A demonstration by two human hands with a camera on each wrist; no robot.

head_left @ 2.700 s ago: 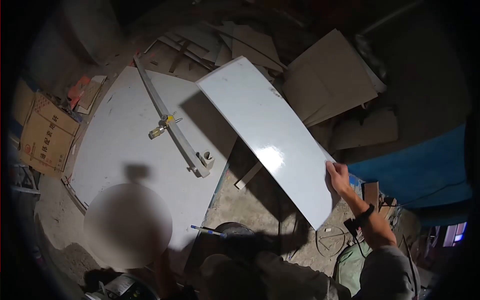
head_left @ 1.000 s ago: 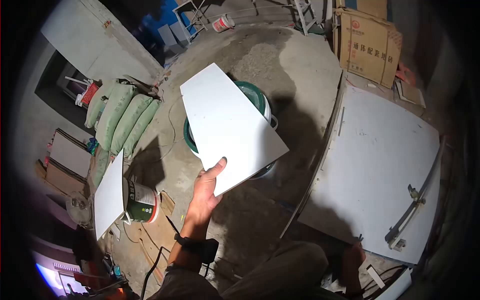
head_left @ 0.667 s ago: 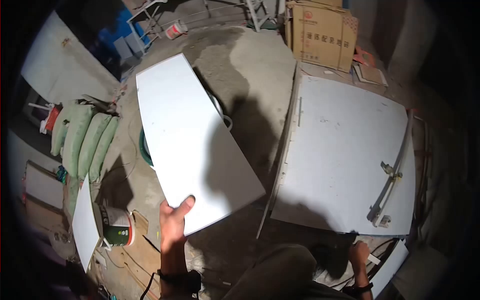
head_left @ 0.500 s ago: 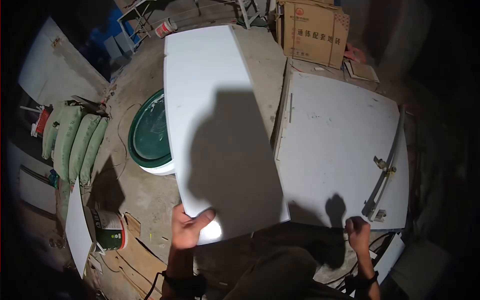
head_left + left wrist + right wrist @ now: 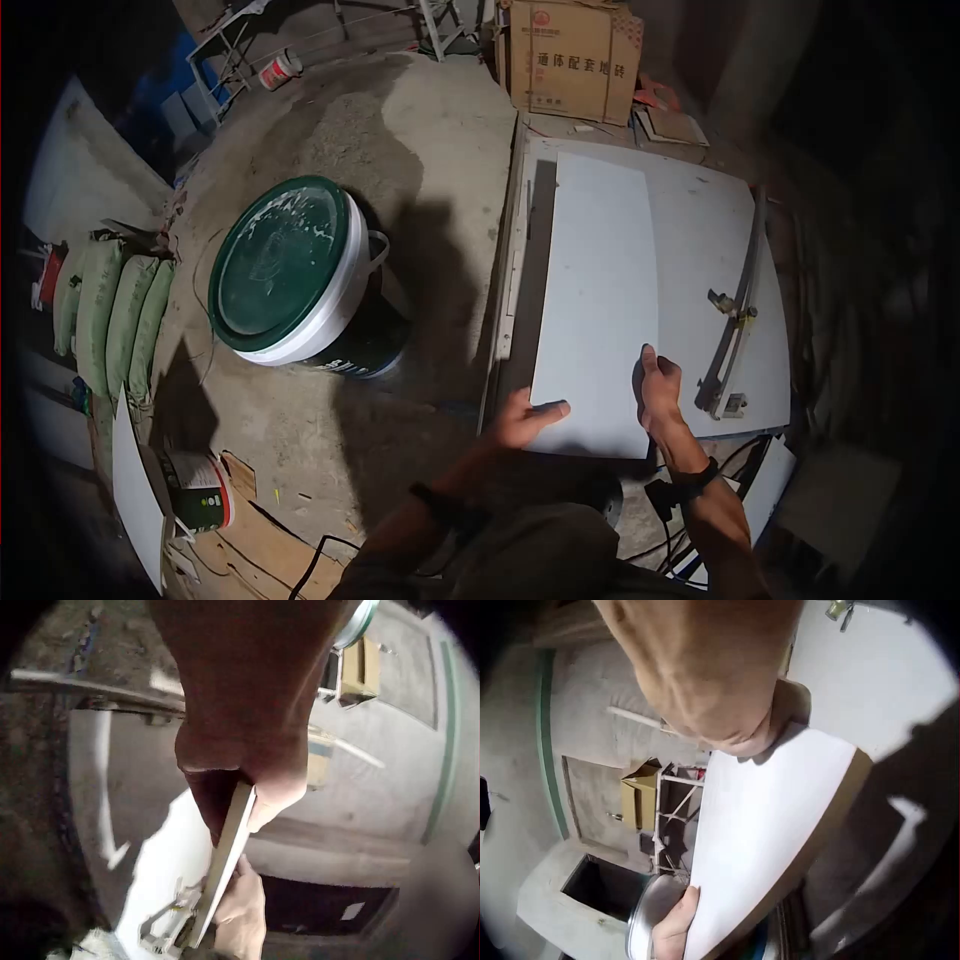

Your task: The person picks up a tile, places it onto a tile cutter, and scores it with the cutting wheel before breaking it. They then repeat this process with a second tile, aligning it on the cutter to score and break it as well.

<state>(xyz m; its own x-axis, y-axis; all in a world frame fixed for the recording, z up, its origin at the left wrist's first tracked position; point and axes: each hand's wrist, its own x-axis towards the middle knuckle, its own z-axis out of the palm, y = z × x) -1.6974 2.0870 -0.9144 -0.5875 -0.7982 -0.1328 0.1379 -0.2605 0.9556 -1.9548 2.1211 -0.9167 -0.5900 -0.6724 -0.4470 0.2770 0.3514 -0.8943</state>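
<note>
A long white panel (image 5: 600, 290) is held above a larger white board (image 5: 700, 210) in the head view. My left hand (image 5: 524, 418) grips its near left edge, thumb on top. On the right edge my right hand (image 5: 661, 388) holds it, thumb along the top. The left wrist view shows the panel's thin edge (image 5: 229, 855) between the fingers and thumb of my left hand (image 5: 240, 765). Seen from the right wrist, the panel's white face (image 5: 757, 817) stretches between my right hand (image 5: 780, 720) and my left hand (image 5: 676, 926).
A metal rail cutter (image 5: 735, 325) lies on the board's right side. Left of the board stands a large bucket with a green lid (image 5: 280, 262). A cardboard box (image 5: 570, 62) is behind, green sacks (image 5: 115, 310) far left, and a smaller bucket (image 5: 203, 490) at lower left.
The panel has swung right, from over the green-lidded bucket to over the white board. My right hand, earlier apart from it, now holds its right edge; my left hand has kept its grip.
</note>
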